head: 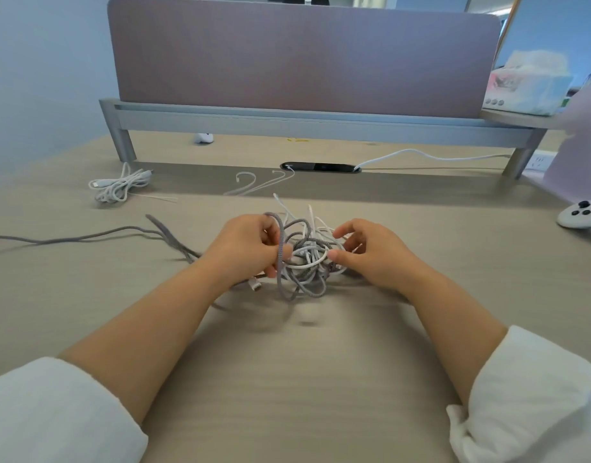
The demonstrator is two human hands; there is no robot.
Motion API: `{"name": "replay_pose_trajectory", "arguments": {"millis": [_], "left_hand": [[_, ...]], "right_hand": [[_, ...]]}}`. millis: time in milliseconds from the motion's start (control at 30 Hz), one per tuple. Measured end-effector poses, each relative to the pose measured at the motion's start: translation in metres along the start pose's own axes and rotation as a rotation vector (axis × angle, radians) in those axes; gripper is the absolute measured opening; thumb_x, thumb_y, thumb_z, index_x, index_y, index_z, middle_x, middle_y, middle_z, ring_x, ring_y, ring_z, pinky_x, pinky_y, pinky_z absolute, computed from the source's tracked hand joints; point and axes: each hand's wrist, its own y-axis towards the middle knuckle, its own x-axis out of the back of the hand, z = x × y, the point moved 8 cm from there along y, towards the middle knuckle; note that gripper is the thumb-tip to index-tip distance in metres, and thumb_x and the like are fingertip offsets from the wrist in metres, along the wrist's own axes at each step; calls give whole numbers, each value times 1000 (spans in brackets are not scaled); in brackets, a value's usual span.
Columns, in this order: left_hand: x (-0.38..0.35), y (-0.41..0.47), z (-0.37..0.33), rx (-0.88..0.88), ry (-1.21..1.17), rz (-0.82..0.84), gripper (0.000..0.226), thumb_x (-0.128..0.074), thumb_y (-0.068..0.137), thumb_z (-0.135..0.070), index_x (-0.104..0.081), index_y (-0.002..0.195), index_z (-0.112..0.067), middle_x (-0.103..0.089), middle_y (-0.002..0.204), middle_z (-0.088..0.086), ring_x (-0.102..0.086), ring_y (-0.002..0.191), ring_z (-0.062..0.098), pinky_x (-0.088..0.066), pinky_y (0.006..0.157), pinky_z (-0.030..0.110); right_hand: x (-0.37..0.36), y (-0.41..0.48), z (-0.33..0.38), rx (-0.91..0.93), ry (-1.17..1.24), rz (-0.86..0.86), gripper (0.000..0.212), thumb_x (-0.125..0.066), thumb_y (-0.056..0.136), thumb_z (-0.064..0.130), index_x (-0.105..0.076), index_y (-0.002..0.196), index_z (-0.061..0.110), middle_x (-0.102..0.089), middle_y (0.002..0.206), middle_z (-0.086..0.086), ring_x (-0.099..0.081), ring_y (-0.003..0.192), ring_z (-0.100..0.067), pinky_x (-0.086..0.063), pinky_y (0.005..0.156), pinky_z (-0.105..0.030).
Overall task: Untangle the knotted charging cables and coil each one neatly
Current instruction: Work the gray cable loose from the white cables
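A knot of grey braided and white charging cables (304,259) lies on the wooden desk between my hands. My left hand (244,248) pinches a grey braided loop (280,242) at the knot's left side. My right hand (370,252) has its fingers curled around white strands at the knot's right edge, thumb touching a white loop. A long grey cable tail (87,237) trails away to the left across the desk. A white connector (255,285) pokes out below my left hand.
A bundled white cable (118,187) lies at the back left, with loose cable ties (254,185) beside the desk grommet (320,167). A white game controller (581,217) sits at the right edge. The divider panel (304,58) stands behind, a tissue box (527,85) on the right shelf.
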Motion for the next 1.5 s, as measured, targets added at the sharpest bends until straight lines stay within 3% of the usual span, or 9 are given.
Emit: {"name": "replay_pose_trajectory", "arguments": {"millis": [167, 400, 600, 767, 933, 1167, 1267, 1400, 1500], "left_hand": [[18, -1, -8, -80, -34, -187, 7, -64, 86, -21, -69, 83, -17, -68, 74, 2, -56, 41, 6, -50, 51, 20], [-10, -4, -3, 49, -221, 179, 30, -66, 85, -26, -53, 112, -25, -70, 94, 4, -59, 61, 11, -44, 47, 18], [8, -1, -7, 0, -340, -16, 7, -63, 86, -9, -65, 84, -15, -62, 59, -10, -55, 50, -3, -41, 48, 6], [22, -2, -5, 56, -621, -101, 17, -51, 92, -4, -63, 80, -9, -48, 54, 0, -38, 33, 0, -32, 35, 10], [19, -7, -7, 113, -738, -76, 13, -48, 93, -3, -60, 89, -2, -48, 40, -8, -37, 27, 1, -31, 32, 11], [9, -7, -9, 141, -799, -23, 12, -47, 94, -5, -59, 91, -5, -50, 41, -8, -41, 28, 1, -36, 33, 12], [4, -4, -4, 182, -826, 16, 11, -48, 94, -5, -58, 92, -9, -52, 54, -4, -40, 31, 2, -40, 34, 13], [1, -2, 0, 234, -965, 19, 14, -46, 94, -3, -51, 88, -14, -56, 60, -2, -43, 37, 2, -45, 38, 14], [2, 0, 6, 295, -1112, -35, 17, -45, 94, -2, -52, 83, -13, -54, 51, -4, -40, 34, 2, -46, 40, 14]], "right_hand": [[6, -5, 15, 127, 558, -23, 34, -56, 84, -11, -54, 105, 16, -54, 87, -1, -51, 63, -8, -49, 63, -17], [8, -2, 16, 106, 1089, 93, 46, -38, 64, -11, -59, 101, 7, -69, 89, -7, -59, 69, -16, -52, 68, -26], [12, -3, 10, 120, 497, -99, 48, -48, 77, -21, -56, 93, 23, -57, 115, 5, -59, 95, -16, -53, 86, -36], [34, -5, 8, 112, 169, -365, 10, -63, 85, 17, -57, 83, 25, -59, 102, 2, -55, 74, 5, -40, 64, -6], [26, -11, 30, 317, 117, -361, 18, -74, 73, 32, -62, 74, 18, -59, 73, 3, -50, 65, -6, -38, 58, -10], [5, -14, 53, 531, -127, -337, 28, -72, 71, 25, -70, 98, 22, -49, 78, 9, -42, 67, -2, -38, 64, -15], [4, -11, 52, 509, -144, -338, 16, -68, 73, 23, -75, 85, 16, -52, 74, 7, -45, 67, -11, -38, 62, -26], [8, -12, 49, 438, -125, -360, 5, -67, 80, 17, -69, 83, 13, -54, 74, 10, -48, 72, -13, -35, 66, -13], [5, -10, 41, 286, -155, -305, 21, -69, 78, 39, -60, 74, 21, -54, 64, 14, -50, 66, -11, -40, 71, -26]]}}
